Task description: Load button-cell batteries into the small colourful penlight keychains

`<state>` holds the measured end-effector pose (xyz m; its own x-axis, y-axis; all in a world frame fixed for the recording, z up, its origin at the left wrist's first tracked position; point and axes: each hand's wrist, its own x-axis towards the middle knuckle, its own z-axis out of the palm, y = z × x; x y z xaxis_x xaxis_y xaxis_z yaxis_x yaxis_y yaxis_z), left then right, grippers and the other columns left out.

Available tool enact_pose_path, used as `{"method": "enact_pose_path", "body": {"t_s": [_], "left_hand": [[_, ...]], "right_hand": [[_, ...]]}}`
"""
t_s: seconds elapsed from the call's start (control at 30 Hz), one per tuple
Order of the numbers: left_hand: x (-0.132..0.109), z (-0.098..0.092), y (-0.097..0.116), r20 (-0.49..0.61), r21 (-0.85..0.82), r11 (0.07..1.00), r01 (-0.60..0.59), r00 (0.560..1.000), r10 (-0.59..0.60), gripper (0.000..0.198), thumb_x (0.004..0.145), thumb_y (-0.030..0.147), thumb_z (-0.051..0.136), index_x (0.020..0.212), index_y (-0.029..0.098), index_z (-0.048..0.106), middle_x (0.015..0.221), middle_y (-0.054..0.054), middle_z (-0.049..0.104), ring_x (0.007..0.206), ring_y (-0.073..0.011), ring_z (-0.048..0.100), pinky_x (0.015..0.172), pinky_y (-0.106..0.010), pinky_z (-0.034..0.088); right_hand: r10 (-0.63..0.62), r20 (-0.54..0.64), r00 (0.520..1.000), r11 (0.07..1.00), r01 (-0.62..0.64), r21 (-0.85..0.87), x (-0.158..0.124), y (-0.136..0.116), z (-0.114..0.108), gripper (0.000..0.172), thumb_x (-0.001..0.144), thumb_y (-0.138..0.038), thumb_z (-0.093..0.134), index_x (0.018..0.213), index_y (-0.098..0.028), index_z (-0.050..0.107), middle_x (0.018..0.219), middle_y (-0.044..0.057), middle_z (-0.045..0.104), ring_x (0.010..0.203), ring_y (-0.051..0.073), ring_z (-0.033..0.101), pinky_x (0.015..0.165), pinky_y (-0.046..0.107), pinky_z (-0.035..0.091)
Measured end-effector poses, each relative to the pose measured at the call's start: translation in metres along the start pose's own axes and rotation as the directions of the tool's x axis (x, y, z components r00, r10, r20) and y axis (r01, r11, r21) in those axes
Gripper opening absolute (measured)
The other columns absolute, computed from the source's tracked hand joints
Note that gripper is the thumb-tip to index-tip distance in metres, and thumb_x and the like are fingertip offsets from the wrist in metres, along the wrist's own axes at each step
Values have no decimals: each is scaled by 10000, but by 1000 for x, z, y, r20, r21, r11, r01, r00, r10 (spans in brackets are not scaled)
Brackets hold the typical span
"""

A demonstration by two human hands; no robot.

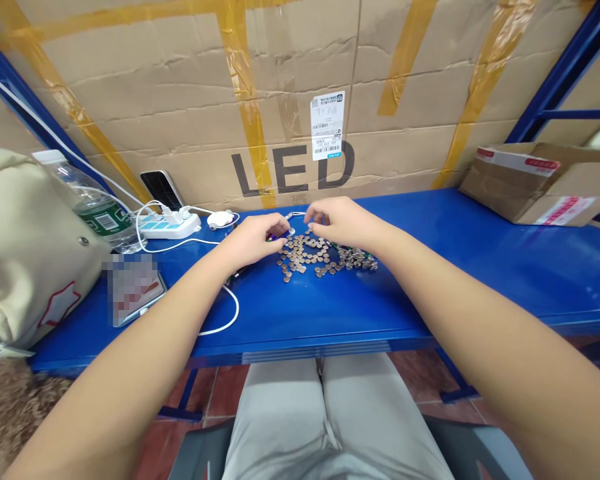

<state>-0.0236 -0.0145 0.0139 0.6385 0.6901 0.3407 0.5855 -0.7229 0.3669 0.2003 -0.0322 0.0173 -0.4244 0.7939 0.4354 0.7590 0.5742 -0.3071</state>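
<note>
Left hand (255, 239): half curled, thumb apart from fingers, small purple-blue item (279, 235) showing in the gap. Can't tell from here if it's gripped. Right hand (337, 220): loosely bent, fingertips near the thumb, facing the left hand; can't see anything in it, can't rule it out.

Small coppery discs (305, 257) lie scattered on the blue table (305, 313), just below and between both hands. Denser heap of silvery discs (357, 259) at their right end, below the right wrist.

Further out, left side: white round gadget (221, 220), power strip (167, 228) with cables plugged in, bottle (107, 217) behind a beige bag (33, 247). Far right: open carton (570, 180). Back: taped cardboard (180, 113) printed "LED", shipping label (327, 127) stuck on.
</note>
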Motion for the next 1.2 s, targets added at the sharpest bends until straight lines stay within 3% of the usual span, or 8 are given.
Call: {"method": "enact_pose_path", "body": {"t_s": [0.17, 0.37, 0.53, 0.6, 0.7, 0.83, 0.97, 1.2], "left_hand": [[0, 0, -1, 25, 47, 999, 17, 1000, -18, 187, 792, 227, 591, 970, 189, 630, 931, -32, 709, 860, -170, 655, 829, -319, 519], [-1, 1, -1, 29, 61, 998, 11, 1000, -12, 192, 792, 224, 603, 978, 191, 635, 942, -32, 711, 867, -171, 658, 836, -321, 518], [-1, 0, -1, 26, 66, 998, -2, 1000, 0, 187, 795, 228, 604, 975, 190, 639, 935, -32, 711, 861, -172, 657, 830, -322, 516], [-1, 0, 0, 28, 66, 998, 1, 1000, -3, 184, 792, 225, 605, 969, 189, 641, 936, -32, 712, 867, -175, 658, 830, -321, 515], [-1, 0, 1, 41, 60, 998, 8, 999, -11, 189, 786, 222, 607, 968, 189, 644, 935, -31, 714, 870, -177, 659, 826, -319, 516], [0, 0, 2, 52, 26, 1000, 1, 999, -2, 187, 787, 241, 606, 963, 192, 643, 935, -26, 716, 878, -182, 661, 829, -331, 516], [-1, 1, 2, 60, -43, 999, 32, 998, -29, 210, 784, 276, 623, 977, 195, 636, 943, -29, 717, 887, -184, 667, 846, -342, 520], [0, 3, 0, 67, -109, 993, 56, 997, -49, 225, 770, 289, 636, 972, 189, 633, 952, -39, 712, 904, -184, 665, 874, -362, 521]], "right_hand": [[82, 206, 975, 984, -47, -169, 3, 17, 10, 217, 764, -266, 632, 938, -209, 749, 901, 49, 706, 798, 187, 601, 669, 276, 399], [49, 236, 970, 979, 0, -203, 5, 13, 21, 222, 807, -203, 569, 947, -224, 740, 937, 46, 711, 858, 193, 613, 702, 282, 409], [92, 215, 972, 975, -44, -219, 7, 13, 24, 171, 815, -186, 558, 879, -187, 716, 931, 72, 717, 841, 217, 623, 681, 302, 409], [99, 164, 982, 986, -75, -146, 7, 11, 20, 159, 824, -182, 547, 861, -173, 702, 910, 79, 711, 807, 204, 619, 676, 301, 413], [115, 61, 992, 988, -120, 100, 6, 3, 11, 154, 845, -225, 548, 859, -158, 686, 866, 61, 702, 763, 166, 606, 688, 286, 428], [96, 60, 994, 938, -110, 329, 3, -10, 6, 166, 818, -296, 591, 846, -161, 681, 843, 38, 695, 744, 146, 595, 696, 288, 437], [61, 47, 997, 929, -74, 362, 2, -16, 12, 139, 801, -294, 605, 818, -171, 665, 830, 29, 679, 735, 140, 584, 687, 286, 436], [174, -36, 984, 937, -154, 315, 3, -12, 10, 115, 791, -201, 571, 900, -168, 592, 901, 59, 673, 759, 147, 587, 670, 268, 445]]}}
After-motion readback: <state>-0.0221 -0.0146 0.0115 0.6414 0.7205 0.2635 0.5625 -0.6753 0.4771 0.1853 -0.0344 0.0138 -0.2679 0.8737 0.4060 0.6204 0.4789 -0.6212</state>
